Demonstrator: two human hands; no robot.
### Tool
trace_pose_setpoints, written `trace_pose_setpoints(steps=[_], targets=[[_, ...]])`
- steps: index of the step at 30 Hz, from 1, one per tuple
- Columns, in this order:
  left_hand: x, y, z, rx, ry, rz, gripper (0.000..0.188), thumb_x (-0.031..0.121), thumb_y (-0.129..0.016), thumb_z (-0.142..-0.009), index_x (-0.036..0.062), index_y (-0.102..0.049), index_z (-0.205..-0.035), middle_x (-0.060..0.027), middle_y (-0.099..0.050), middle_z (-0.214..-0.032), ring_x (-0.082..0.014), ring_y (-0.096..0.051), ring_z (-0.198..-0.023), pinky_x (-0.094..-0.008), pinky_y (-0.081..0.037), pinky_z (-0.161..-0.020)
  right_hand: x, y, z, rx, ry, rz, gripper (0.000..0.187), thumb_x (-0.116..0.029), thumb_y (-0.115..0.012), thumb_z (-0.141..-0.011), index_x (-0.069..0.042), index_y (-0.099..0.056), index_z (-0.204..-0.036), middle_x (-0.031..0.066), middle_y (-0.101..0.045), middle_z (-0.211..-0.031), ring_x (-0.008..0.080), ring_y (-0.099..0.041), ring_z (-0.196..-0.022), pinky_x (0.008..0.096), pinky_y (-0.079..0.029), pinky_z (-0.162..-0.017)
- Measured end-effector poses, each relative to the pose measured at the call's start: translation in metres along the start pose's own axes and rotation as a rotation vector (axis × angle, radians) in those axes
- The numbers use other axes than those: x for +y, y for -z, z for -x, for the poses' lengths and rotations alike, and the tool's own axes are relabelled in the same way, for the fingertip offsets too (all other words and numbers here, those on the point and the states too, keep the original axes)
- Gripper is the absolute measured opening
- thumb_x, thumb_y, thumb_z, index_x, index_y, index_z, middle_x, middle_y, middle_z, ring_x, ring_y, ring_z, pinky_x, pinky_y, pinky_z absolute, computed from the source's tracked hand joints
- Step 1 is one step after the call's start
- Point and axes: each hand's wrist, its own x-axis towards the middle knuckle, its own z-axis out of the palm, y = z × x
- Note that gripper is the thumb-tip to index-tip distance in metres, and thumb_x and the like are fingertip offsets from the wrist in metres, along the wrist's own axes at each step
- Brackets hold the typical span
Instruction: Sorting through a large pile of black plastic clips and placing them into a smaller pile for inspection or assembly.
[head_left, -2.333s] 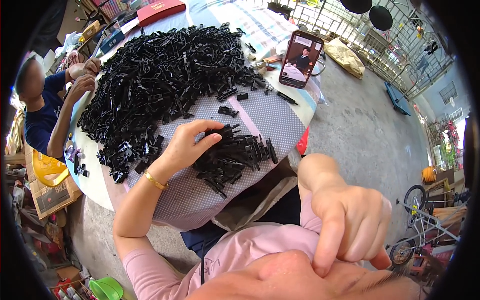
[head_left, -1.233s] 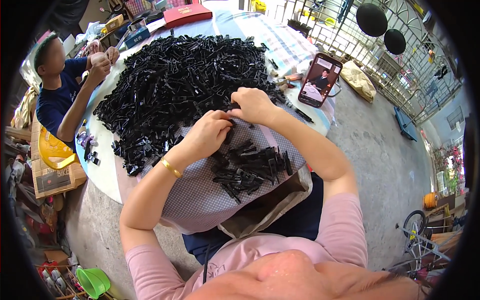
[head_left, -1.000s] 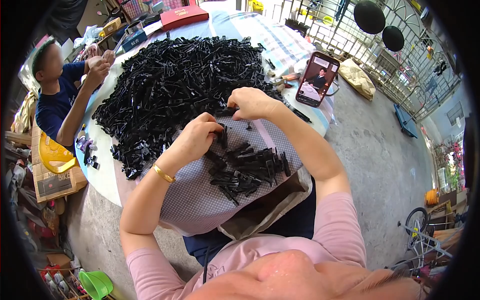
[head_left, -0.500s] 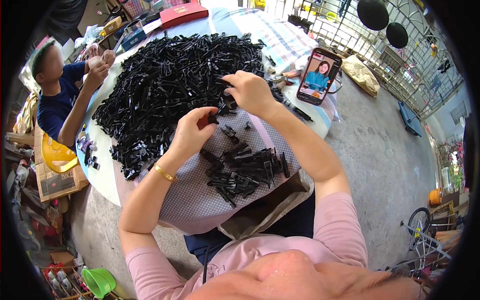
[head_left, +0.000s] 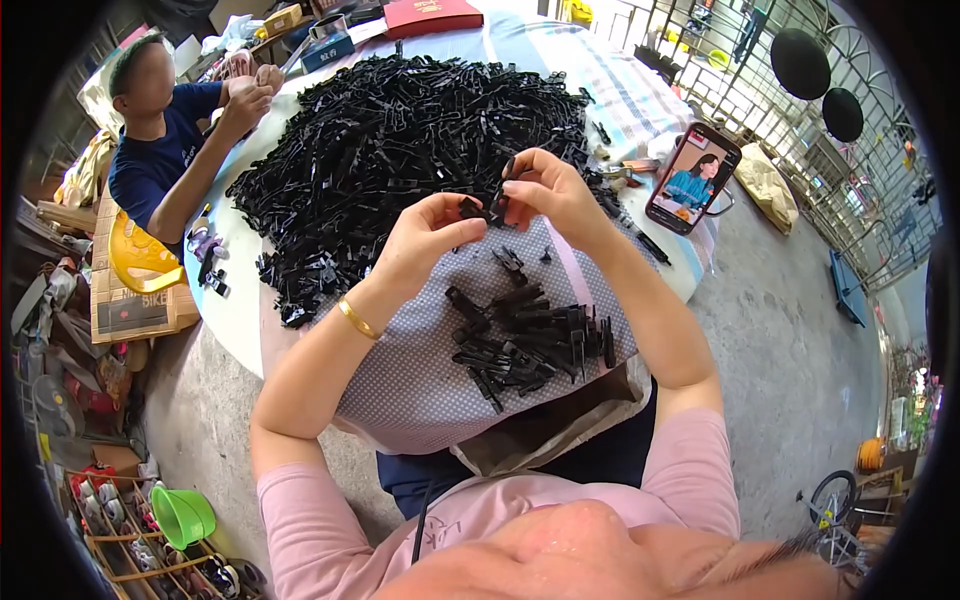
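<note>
Both hands had risen off the small pile: left hand and right hand pinched black clips together above it, assembly underway.

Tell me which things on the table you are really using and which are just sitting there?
In use: left hand and right hand with a small black piece; big black heap; small pile on dotted cloth.

Lying about: phone, red box, green cup.

A big heap of clips lies on the table, behind a smaller pile of clips that lies on a cloth near the person. A phone stands to the right of the heap, a box lies behind it, and another person sits at the left side of the table.
</note>
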Motion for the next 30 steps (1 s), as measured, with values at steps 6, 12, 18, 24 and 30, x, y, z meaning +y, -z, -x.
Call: trace_pose_setpoints(steps=[6, 12, 18, 24, 30], targets=[[0.01, 0.001, 0.002, 0.029, -0.079, -0.234, 0.02, 0.0, -0.064, -0.078, -0.002, -0.055, -0.095, -0.0087, -0.064, -0.089, -0.0144, -0.063, -0.08, -0.0263, -0.052, -0.075, 0.002, -0.015, 0.007, -0.065, 0.092, -0.076, 0.012, -0.005, -0.06, -0.084, -0.002, -0.055, -0.095, 0.0059, -0.063, -0.086, 0.0097, -0.059, -0.072, 0.0234, -0.05, -0.062], [0.013, -0.006, 0.009, -0.03, -0.106, -0.48, 0.022, -0.002, -0.066, -0.076, -0.0009, -0.054, -0.095, -0.0024, -0.061, -0.083, -0.0086, -0.06, -0.077, -0.0223, -0.051, -0.068, 0.003, -0.02, 0.006, -0.172, 0.202, 0.048, 0.028, -0.003, -0.064, -0.081, 0.001, -0.055, -0.107, 0.0037, -0.06, -0.088, 0.0086, -0.058, -0.081, 0.0234, -0.049, -0.075], [0.013, -0.001, 0.006, 0.059, -0.197, -0.592, 0.019, -0.005, -0.06, -0.078, -0.0041, -0.058, -0.097, -0.0013, -0.061, -0.079, -0.0059, -0.056, -0.07, -0.0196, -0.048, -0.063, 0.01, -0.011, 0.005, -0.122, 0.18, 0.113, 0.021, -0.008, -0.067, -0.08, -0.001, -0.056, -0.097, 0.0024, -0.06, -0.087, 0.0075, -0.058, -0.083, 0.0227, -0.048, -0.075], [0.027, 0.002, 0.009, 0.096, -0.155, -0.418, 0.02, 0.001, -0.055, -0.085, -0.0068, -0.059, -0.103, -0.0048, -0.064, -0.08, -0.0069, -0.058, -0.069, -0.0194, -0.047, -0.059, 0.006, -0.016, 0.009, -0.064, 0.234, 0.292, 0.022, -0.008, -0.068, -0.078, -0.001, -0.061, -0.098, 0.0032, -0.064, -0.087, 0.0071, -0.059, -0.079, 0.0223, -0.049, -0.071], [0.031, 0.017, 0.007, 0.06, -0.003, -0.257, 0.016, 0.007, -0.06, -0.084, -0.0048, -0.063, -0.095, -0.0047, -0.064, -0.076, -0.009, -0.06, -0.067, -0.0205, -0.048, -0.059, 0.009, -0.021, 0.008, -0.003, 0.488, 0.5, 0.028, -0.007, -0.069, -0.076, -0.004, -0.064, -0.104, 0.0081, -0.067, -0.089, 0.0116, -0.064, -0.076, 0.0239, -0.052, -0.067]])
